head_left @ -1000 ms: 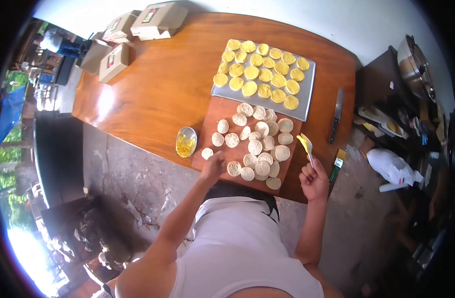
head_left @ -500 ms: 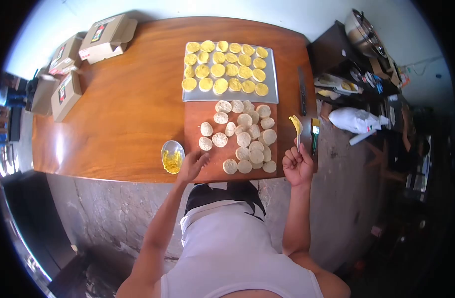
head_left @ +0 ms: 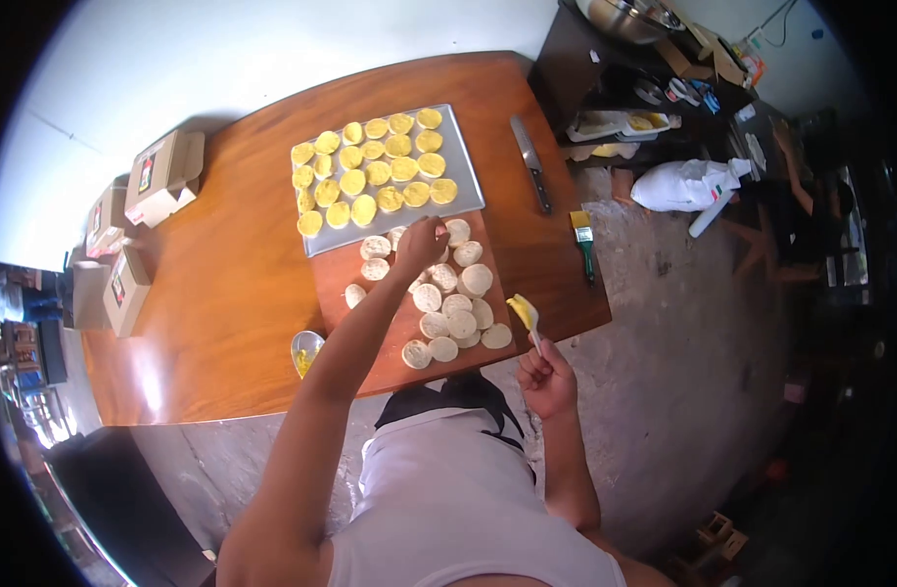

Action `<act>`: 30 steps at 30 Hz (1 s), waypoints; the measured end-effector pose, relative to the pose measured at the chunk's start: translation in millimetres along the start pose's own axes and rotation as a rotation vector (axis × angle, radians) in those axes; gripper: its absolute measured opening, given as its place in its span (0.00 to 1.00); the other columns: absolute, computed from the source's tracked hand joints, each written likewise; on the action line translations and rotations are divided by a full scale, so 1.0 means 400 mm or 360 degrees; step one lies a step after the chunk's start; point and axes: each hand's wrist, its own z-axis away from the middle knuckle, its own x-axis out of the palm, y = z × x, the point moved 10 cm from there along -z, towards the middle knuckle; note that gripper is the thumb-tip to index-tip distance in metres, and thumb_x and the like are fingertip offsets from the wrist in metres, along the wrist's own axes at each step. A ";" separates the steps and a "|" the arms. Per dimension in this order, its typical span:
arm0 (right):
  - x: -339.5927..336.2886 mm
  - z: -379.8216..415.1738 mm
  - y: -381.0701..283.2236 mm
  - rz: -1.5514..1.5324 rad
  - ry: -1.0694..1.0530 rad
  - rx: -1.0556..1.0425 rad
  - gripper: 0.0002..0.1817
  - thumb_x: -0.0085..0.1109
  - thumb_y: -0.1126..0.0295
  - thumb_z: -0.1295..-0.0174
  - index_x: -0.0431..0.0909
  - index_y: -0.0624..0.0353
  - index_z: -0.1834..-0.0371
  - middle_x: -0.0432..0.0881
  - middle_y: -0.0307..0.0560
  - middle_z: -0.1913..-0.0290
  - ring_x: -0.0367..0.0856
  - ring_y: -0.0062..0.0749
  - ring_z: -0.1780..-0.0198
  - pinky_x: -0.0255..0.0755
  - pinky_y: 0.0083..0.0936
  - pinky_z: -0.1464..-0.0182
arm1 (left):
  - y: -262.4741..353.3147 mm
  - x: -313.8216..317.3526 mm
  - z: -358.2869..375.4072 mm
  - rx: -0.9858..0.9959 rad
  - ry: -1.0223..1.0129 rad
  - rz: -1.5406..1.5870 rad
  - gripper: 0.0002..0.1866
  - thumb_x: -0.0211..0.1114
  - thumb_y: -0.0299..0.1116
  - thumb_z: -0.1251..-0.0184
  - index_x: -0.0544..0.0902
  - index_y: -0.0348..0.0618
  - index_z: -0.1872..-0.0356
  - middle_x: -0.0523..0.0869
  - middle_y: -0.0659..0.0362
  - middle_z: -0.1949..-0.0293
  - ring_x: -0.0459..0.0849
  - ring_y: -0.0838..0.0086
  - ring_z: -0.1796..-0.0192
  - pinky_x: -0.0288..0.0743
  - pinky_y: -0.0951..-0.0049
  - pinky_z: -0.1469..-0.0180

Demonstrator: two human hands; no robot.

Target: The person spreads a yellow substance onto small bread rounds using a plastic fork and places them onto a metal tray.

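My left hand (head_left: 424,243) reaches over the far part of the pale bread rounds (head_left: 460,323), close to the tray's near edge. Its fingers are curled together, and whatever they hold is hidden. In my right hand (head_left: 548,380) is a spoon (head_left: 533,321) with yellow spread on its tip, held up beside the board's right edge. The bread rounds lie loosely, some overlapping, on a reddish-brown board (head_left: 385,364). Beyond them a metal tray (head_left: 465,171) bears rows of yellow-topped rounds (head_left: 352,183). A bowl of yellow spread (head_left: 306,354) is partly hidden behind my left forearm.
A knife (head_left: 531,166) and a green-handled brush (head_left: 583,245) lie at the table's right side. Cardboard boxes (head_left: 164,176) stand at its left end. A white bag (head_left: 685,186) is beyond the right edge. A person (head_left: 810,210) is at far right.
My left hand has moved away from the board's near left edge, forward and right over the bread rounds. The view has turned, and my right hand still holds the loaded spoon.
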 end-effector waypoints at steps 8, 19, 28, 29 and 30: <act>-0.128 -0.001 -0.096 -0.0002 0.0232 0.0084 0.13 0.58 0.64 0.34 0.76 0.61 0.53 0.55 0.29 0.82 0.52 0.16 0.80 0.49 0.18 0.78 | -0.028 0.123 -0.072 -0.0399 -0.0169 -0.0567 0.21 0.73 0.32 0.51 0.79 0.44 0.53 0.83 0.50 0.55 0.81 0.54 0.49 0.76 0.56 0.47; -0.071 -0.083 -0.192 0.0171 0.0125 0.0029 0.15 0.56 0.66 0.33 0.77 0.64 0.49 0.55 0.29 0.82 0.53 0.14 0.80 0.51 0.16 0.78 | -0.113 0.117 -0.075 -0.0391 -0.0221 0.0073 0.22 0.79 0.38 0.61 0.86 0.39 0.62 0.87 0.51 0.66 0.86 0.61 0.60 0.78 0.64 0.56; 0.099 -0.170 -0.020 0.0146 -0.0189 0.0309 0.13 0.55 0.66 0.32 0.78 0.61 0.50 0.54 0.28 0.82 0.53 0.15 0.80 0.50 0.17 0.78 | 0.042 -0.154 0.319 -0.0651 0.0233 0.2294 0.24 0.61 0.31 0.30 0.68 0.42 0.35 0.79 0.58 0.46 0.78 0.75 0.46 0.71 0.70 0.43; 0.143 -0.175 0.017 0.0137 -0.0267 0.0380 0.12 0.54 0.66 0.32 0.79 0.60 0.51 0.54 0.28 0.82 0.53 0.15 0.79 0.50 0.16 0.78 | 0.059 -0.186 0.366 -0.0656 0.0365 0.2535 0.24 0.59 0.30 0.29 0.67 0.43 0.34 0.78 0.59 0.45 0.77 0.75 0.45 0.72 0.69 0.44; 0.180 -0.177 0.056 0.0170 -0.0279 0.0444 0.12 0.54 0.66 0.32 0.79 0.60 0.51 0.54 0.28 0.82 0.53 0.15 0.79 0.50 0.16 0.78 | 0.066 -0.216 0.407 -0.0645 0.0504 0.2776 0.24 0.58 0.29 0.28 0.66 0.45 0.32 0.77 0.60 0.43 0.77 0.74 0.45 0.73 0.69 0.44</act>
